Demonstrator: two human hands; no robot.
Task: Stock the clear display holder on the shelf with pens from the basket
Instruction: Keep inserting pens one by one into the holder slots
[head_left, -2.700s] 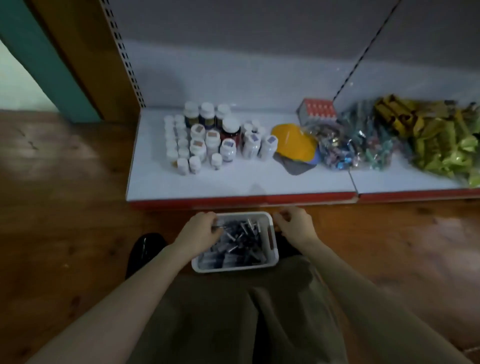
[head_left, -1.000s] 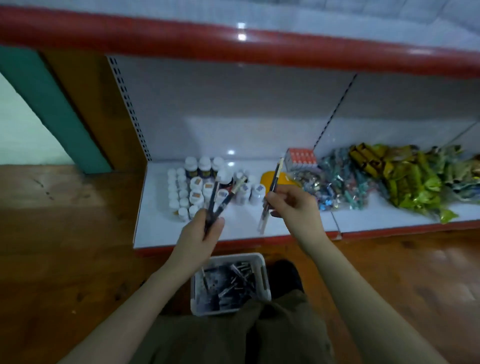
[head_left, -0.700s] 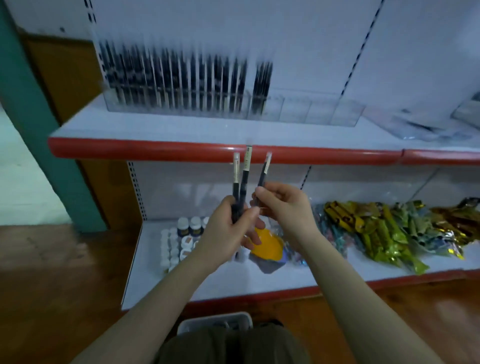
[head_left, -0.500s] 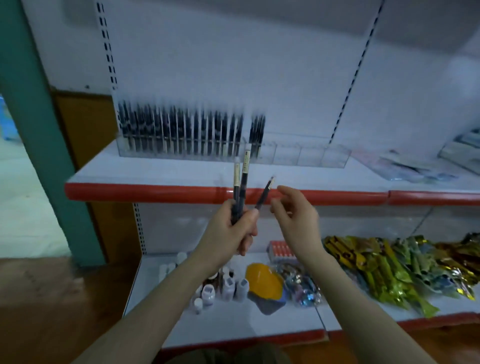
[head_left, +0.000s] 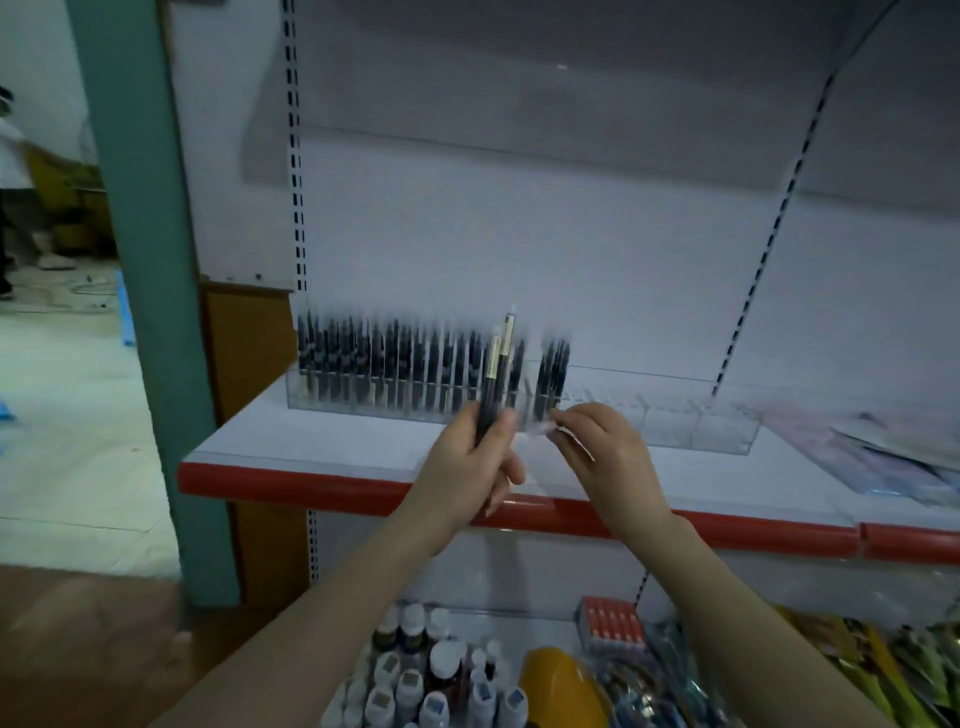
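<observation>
Right hand (head_left: 605, 449) lowered toward holder (head_left: 675, 423); left hand (head_left: 470, 462) upright, gripping pens (head_left: 496, 374).

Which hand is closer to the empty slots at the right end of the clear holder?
Right. The right hand sits just in front of the clear holder beside its empty slots; the left hand, gripping two pens, is further left, before the filled slots.

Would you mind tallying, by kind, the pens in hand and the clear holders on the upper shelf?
Pens in the left hand: 2
Blurred item pinched in the right hand, probably a pen: 1
Clear display holder: 1
Total: 4
The stocked pens in the holder are too blurred to count.
</observation>
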